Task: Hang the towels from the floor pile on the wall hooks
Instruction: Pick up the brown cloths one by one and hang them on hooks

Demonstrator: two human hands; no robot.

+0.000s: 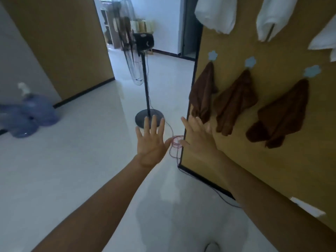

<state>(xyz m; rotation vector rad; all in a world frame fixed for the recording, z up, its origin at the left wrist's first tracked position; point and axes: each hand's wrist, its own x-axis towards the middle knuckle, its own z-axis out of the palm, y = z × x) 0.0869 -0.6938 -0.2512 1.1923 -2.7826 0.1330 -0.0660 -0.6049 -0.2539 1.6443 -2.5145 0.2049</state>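
A black pedestal fan (143, 40) stands on the pale floor (72, 160), a blurred blue object (27, 117) well left.

Of the person, only two bare arms show: the left forearm (94, 202) and the right forearm (269, 200) are uncovered from the wrist as far up as can be seen. The left hand (151, 142) and right hand (197, 137) are bare too, with slim fingers. Nearest of all sits a small grey rounded shape (211, 247), perhaps a shoe toe, too dim to tell
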